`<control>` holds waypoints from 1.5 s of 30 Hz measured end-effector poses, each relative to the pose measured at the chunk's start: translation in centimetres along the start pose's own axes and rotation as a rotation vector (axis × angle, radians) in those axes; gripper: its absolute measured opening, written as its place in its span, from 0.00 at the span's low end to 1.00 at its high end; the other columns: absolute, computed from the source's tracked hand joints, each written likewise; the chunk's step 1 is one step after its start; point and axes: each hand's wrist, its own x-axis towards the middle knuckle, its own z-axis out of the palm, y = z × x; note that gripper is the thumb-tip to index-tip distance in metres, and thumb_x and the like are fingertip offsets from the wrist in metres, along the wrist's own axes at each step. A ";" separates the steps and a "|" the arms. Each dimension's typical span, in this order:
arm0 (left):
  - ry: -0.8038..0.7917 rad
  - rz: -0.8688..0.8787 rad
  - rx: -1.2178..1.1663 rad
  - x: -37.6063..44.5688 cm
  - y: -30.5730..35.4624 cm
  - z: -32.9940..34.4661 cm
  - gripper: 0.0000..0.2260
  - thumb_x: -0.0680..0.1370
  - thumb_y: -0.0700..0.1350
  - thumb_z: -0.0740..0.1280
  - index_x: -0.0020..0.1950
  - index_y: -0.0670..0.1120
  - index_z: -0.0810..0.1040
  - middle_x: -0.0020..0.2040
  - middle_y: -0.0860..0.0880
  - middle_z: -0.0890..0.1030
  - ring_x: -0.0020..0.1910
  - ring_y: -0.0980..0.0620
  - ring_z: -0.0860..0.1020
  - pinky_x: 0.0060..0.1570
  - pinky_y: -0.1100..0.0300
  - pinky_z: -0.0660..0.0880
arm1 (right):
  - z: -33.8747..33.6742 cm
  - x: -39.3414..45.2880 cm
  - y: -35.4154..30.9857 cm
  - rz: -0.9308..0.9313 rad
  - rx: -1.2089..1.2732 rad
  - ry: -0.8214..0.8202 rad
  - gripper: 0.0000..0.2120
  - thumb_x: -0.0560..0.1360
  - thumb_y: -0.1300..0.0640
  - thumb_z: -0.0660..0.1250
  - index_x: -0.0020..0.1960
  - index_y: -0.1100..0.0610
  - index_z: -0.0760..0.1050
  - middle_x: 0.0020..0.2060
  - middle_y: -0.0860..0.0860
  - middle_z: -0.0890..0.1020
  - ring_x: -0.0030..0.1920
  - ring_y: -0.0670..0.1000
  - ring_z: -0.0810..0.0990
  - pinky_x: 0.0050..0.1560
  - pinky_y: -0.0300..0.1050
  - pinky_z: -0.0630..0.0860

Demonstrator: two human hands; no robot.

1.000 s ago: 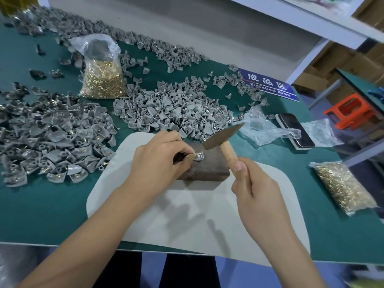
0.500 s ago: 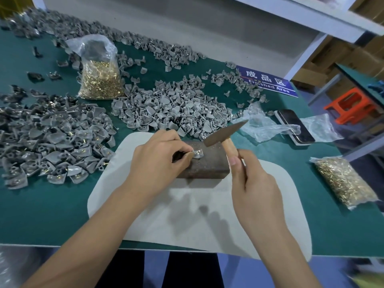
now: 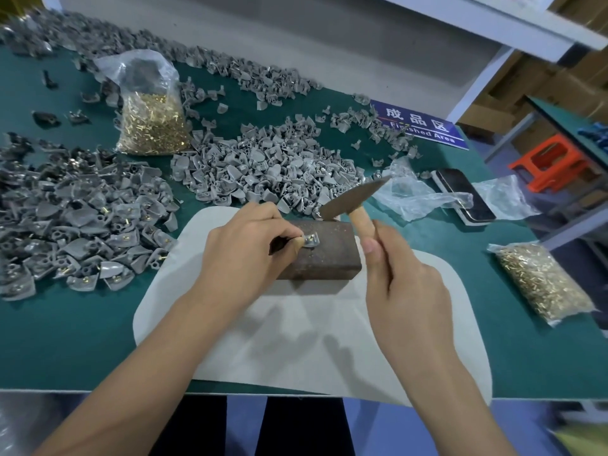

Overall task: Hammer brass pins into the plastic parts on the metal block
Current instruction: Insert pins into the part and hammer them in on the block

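While the left hand pinches a grey plastic part on the metal block at frame centre | right hand grips the hammer, head raised above block | brass-pin bags upper left, right edge.

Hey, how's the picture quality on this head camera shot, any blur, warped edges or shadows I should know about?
Head view: the centre is sharp, with the left hand, grey plastic part and metal block clear. The corners smear, and the wide lens bends the table edge. Soft hand shadows fall on the white mat. The hammer in the right hand is only slightly soft.
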 end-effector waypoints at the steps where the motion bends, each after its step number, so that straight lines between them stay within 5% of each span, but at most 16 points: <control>1: 0.001 -0.004 0.004 0.0 0.0 0.0 0.01 0.76 0.51 0.74 0.46 0.58 0.85 0.42 0.57 0.77 0.47 0.55 0.75 0.33 0.54 0.72 | -0.1 -0.1 -0.1 -0.004 -0.039 -0.053 0.16 0.82 0.38 0.48 0.61 0.41 0.70 0.33 0.48 0.79 0.35 0.60 0.76 0.32 0.52 0.69; 3: -0.001 -0.009 0.020 0.0 0.0 0.0 0.00 0.76 0.52 0.74 0.46 0.58 0.85 0.42 0.58 0.77 0.47 0.56 0.74 0.33 0.56 0.70 | -0.5 0.1 0.2 -0.008 -0.095 -0.092 0.17 0.82 0.37 0.48 0.62 0.40 0.71 0.33 0.47 0.79 0.38 0.59 0.76 0.36 0.53 0.72; 8: 0.000 -0.036 0.036 -0.1 0.1 0.2 0.01 0.76 0.53 0.73 0.45 0.58 0.84 0.42 0.59 0.76 0.45 0.60 0.71 0.32 0.64 0.61 | -2.2 0.1 0.4 0.066 0.095 0.233 0.16 0.84 0.38 0.51 0.62 0.40 0.74 0.32 0.47 0.77 0.34 0.55 0.75 0.34 0.52 0.74; 15: 0.003 -0.037 0.003 -0.4 -0.1 0.4 0.01 0.76 0.54 0.74 0.46 0.59 0.84 0.42 0.59 0.76 0.46 0.59 0.72 0.34 0.56 0.70 | -0.2 -0.2 0.2 0.030 -0.081 -0.180 0.24 0.79 0.34 0.43 0.67 0.38 0.70 0.40 0.50 0.83 0.43 0.62 0.80 0.41 0.55 0.76; 19: 0.009 -0.025 0.030 -0.3 -0.3 0.3 0.01 0.76 0.54 0.74 0.46 0.59 0.84 0.42 0.60 0.76 0.44 0.60 0.70 0.31 0.62 0.63 | 0.2 -0.3 0.4 0.046 0.043 -0.044 0.24 0.79 0.33 0.44 0.64 0.39 0.72 0.35 0.49 0.81 0.38 0.61 0.78 0.37 0.56 0.76; 29: -0.001 -0.003 0.028 -0.3 -0.2 0.2 0.02 0.75 0.53 0.75 0.44 0.59 0.84 0.41 0.60 0.76 0.45 0.59 0.72 0.31 0.65 0.62 | 1.0 -1.2 0.0 0.052 0.017 -0.090 0.26 0.78 0.33 0.43 0.67 0.37 0.69 0.37 0.49 0.83 0.39 0.59 0.80 0.35 0.51 0.71; 32: -0.004 -0.004 0.016 -0.1 -0.4 0.1 0.02 0.75 0.53 0.75 0.43 0.59 0.83 0.41 0.60 0.76 0.46 0.60 0.73 0.31 0.66 0.63 | 0.8 -0.9 0.0 0.093 0.120 0.060 0.24 0.80 0.34 0.46 0.66 0.38 0.72 0.35 0.47 0.82 0.36 0.57 0.79 0.32 0.49 0.68; 36: -0.016 -0.023 0.047 -0.1 -0.2 0.1 0.02 0.75 0.54 0.75 0.44 0.60 0.83 0.41 0.60 0.76 0.45 0.62 0.71 0.32 0.68 0.58 | 0.6 -0.6 0.0 0.063 -0.004 -0.079 0.25 0.79 0.33 0.43 0.67 0.37 0.70 0.39 0.48 0.84 0.41 0.59 0.80 0.35 0.51 0.72; 39: -0.015 -0.013 0.038 -0.1 -0.1 0.1 0.02 0.75 0.54 0.75 0.43 0.60 0.83 0.41 0.60 0.76 0.46 0.61 0.72 0.31 0.68 0.57 | 0.6 -0.7 -0.1 0.086 0.086 0.050 0.22 0.81 0.35 0.47 0.67 0.38 0.72 0.37 0.47 0.83 0.38 0.58 0.79 0.33 0.50 0.71; 42: -0.026 -0.036 0.059 -0.1 -0.1 0.1 0.02 0.75 0.54 0.74 0.44 0.60 0.83 0.41 0.60 0.75 0.46 0.60 0.72 0.30 0.65 0.59 | 0.9 -0.7 -0.5 0.064 -0.003 -0.077 0.24 0.80 0.34 0.44 0.68 0.38 0.70 0.38 0.49 0.84 0.41 0.59 0.81 0.36 0.53 0.74; 45: -0.044 -0.032 0.048 -0.1 -0.3 0.0 0.02 0.75 0.55 0.73 0.44 0.60 0.83 0.41 0.60 0.75 0.47 0.61 0.71 0.31 0.64 0.61 | 0.8 -0.7 -0.2 0.068 0.033 0.048 0.23 0.81 0.36 0.46 0.66 0.40 0.73 0.36 0.48 0.83 0.37 0.59 0.80 0.32 0.51 0.71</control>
